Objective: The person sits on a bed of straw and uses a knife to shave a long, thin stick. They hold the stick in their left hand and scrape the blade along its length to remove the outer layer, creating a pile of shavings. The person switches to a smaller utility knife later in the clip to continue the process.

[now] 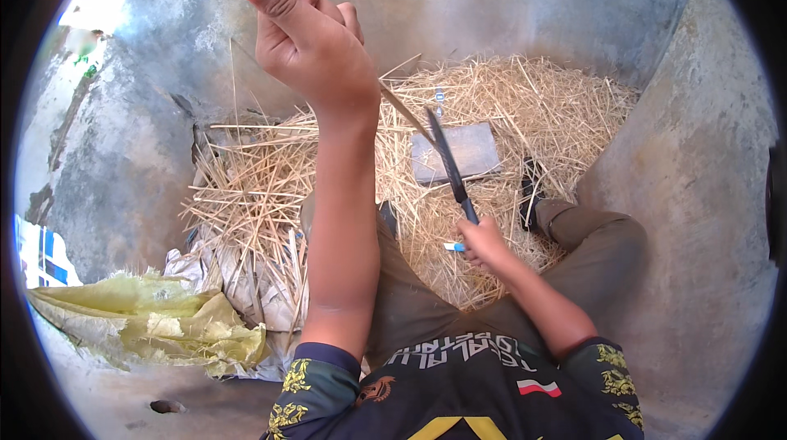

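Observation:
My left hand [307, 38] is raised at the upper left, its fingers closed around a long, thin bamboo strip [402, 106]. The strip slants down behind my wrist toward a grey rectangular block [475, 147] lying on the straw. In my right hand [485, 245], lower and nearer to me, is the handle of a long dark-bladed knife [447, 157]. Its blade points up and away, crossing in front of the block close to the strip's lower end; whether they touch, I cannot tell. A small blue and white object [455, 247] shows beside my right fingers.
Pale shavings [541, 104] cover the floor between my legs and beyond. Loose split strips [254, 186] pile up at the left, near a torn yellowish sack [180, 321]. Concrete walls [492, 6] stand close ahead and at both sides. A small watch-like object [439, 96] lies behind the block.

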Demonstrator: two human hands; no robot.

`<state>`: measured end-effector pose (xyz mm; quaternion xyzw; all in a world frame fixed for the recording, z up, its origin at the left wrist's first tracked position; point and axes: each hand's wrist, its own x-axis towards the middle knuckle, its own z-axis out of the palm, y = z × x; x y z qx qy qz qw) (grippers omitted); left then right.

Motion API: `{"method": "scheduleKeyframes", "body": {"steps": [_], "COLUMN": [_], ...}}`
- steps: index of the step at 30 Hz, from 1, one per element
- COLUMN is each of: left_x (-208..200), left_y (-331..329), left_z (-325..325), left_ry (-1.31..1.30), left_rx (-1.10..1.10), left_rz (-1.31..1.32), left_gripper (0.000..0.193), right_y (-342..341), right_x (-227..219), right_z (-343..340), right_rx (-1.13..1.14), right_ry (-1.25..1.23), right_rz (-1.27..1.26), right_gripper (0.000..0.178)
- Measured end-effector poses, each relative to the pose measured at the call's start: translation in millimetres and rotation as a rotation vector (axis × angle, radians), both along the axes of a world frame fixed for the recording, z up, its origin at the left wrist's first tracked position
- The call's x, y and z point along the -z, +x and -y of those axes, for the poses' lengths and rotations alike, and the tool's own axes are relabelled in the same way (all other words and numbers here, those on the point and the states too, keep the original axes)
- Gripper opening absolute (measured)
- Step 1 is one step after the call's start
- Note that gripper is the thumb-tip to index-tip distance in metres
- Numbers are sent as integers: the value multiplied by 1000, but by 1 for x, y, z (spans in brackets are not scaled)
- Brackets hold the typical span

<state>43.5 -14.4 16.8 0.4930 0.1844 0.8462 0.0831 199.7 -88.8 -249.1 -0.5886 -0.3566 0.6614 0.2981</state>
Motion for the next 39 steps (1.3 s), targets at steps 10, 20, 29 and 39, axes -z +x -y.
{"method": "scheduleKeyframes", "body": {"steps": [10, 20, 29, 39], "left_x": [4, -1, 0, 3], "left_y": [-7, -29, -9, -4], "left_z": [-1, 2, 12, 17], "left_ry": [56, -27, 41, 52], "left_rx": [-62, -4, 68, 5], "left_rz": [4, 20, 27, 86], "left_gripper": [57, 56, 58, 56], "right_y": [-12, 8, 12, 15], "right_x": [16, -62, -65, -1], "right_z": [0, -18, -18, -19], "right_rx": [291, 568, 167, -28], "right_ry": [240, 756, 433, 459], "right_rz": [-262, -399, 100, 423], "right_gripper": [21, 25, 24, 30]}}
